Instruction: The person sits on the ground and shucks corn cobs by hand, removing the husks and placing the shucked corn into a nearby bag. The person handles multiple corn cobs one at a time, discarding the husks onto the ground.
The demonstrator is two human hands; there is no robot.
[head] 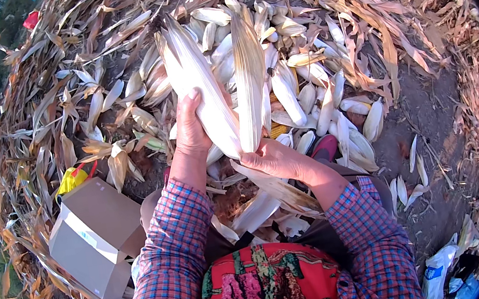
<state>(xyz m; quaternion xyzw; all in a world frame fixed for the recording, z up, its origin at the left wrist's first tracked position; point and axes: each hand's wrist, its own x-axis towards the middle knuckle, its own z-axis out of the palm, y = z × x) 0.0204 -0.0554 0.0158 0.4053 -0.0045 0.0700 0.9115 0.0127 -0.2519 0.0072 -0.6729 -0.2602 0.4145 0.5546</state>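
Note:
An ear of corn in its pale dry husk (202,80) rests in my left hand (191,126), the thumb lying along its side and the dark silk end pointing away from me. At the base of that ear, my right hand (275,159) pinches a husk leaf (249,77) that stands apart from the ear, browned along its upper part. Another loose husk leaf (278,188) hangs below my right hand. Beyond both hands lies a heap of corn ears (287,95), mostly husked, with some yellow kernels (278,130) showing. Fallen husks (256,212) lie between my legs.
An open cardboard box (99,214) stands at my left, with a yellow bag (70,180) behind it. Dry corn stalks and leaves (353,4) ring the bare soil (427,119). Plastic bags (440,275) lie at the lower right. A shoe (325,147) shows beside the heap.

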